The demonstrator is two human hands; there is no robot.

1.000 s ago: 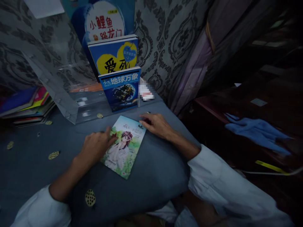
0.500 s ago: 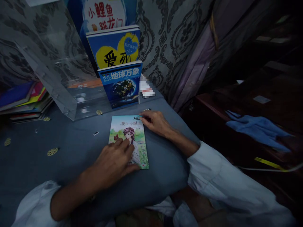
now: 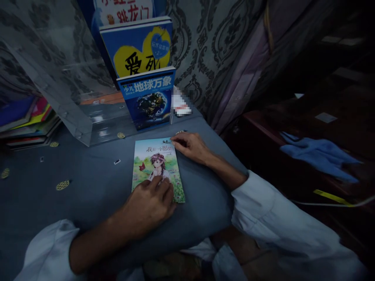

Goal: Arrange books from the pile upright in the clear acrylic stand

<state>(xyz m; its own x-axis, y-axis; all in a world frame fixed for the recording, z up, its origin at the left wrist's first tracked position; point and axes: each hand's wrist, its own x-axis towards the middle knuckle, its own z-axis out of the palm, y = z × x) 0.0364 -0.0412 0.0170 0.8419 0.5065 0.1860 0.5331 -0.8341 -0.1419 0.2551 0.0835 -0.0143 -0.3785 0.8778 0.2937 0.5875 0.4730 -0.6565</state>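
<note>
A paperback book (image 3: 156, 160) with a drawn figure, a red butterfly and a green meadow on its cover lies face up on the grey tabletop (image 3: 96, 187). My left hand (image 3: 154, 203) rests across its lower part, holding nothing, fingers loosely bent and hiding the bottom of the cover. At the top right corner of this book is my right hand (image 3: 191, 147), its thumb and forefinger pinched together on the edge. Behind the book, a clear plastic stand (image 3: 79, 125) holds several upright books, the front one a blue book with a globe (image 3: 150, 103).
Coloured books (image 3: 26, 121) are stacked at the left. Small yellow patterned pieces (image 3: 62, 185) and a tiny white tag (image 3: 117, 161) dot the tabletop. A patterned wall (image 3: 202, 47) closes off the back. Right of the table, a blue cloth (image 3: 319, 156) lies on a dark red surface.
My left hand has slid down the cover toward its lower edge, uncovering more of the drawn figure. My right hand stays at the top corner. The view has shifted slightly.
</note>
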